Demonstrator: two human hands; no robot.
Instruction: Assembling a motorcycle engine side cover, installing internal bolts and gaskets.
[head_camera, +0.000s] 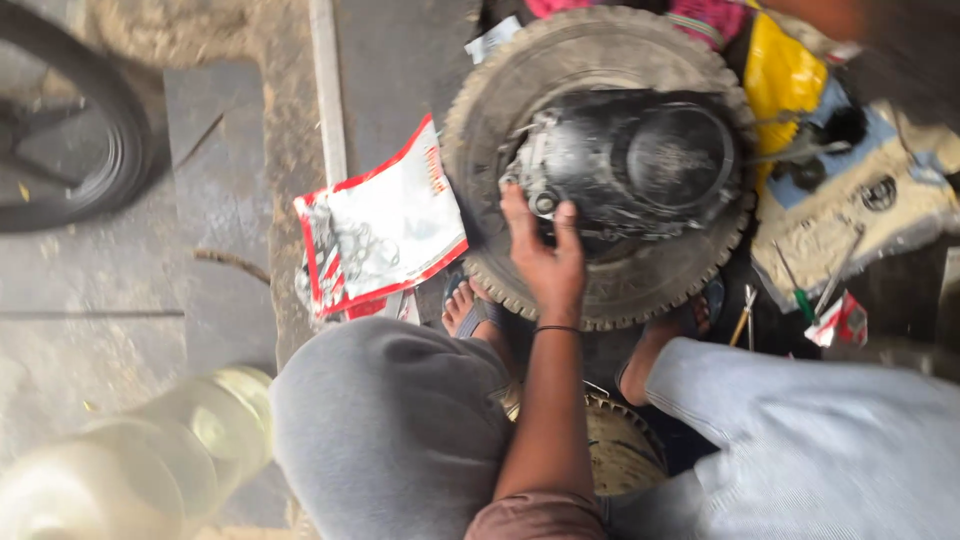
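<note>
A black engine casing (640, 160) with a round cover lies inside a worn, knobbly tyre (620, 285) on the ground. My right hand (545, 255) reaches out between my knees and grips the casing's near left edge, with its fingers spread around a small round fitting. A thin black band sits on that wrist. My left hand is not in view. My knees in grey trousers (390, 420) fill the lower part of the view, and my sandalled feet rest against the tyre.
A red and white plastic bag of small metal parts (385, 230) lies left of the tyre. A blurred clear plastic bottle (150, 460) is at the lower left. A screwdriver and hand tools (800, 295) lie on rags and a yellow bag at right. Another wheel (90, 130) stands at the upper left.
</note>
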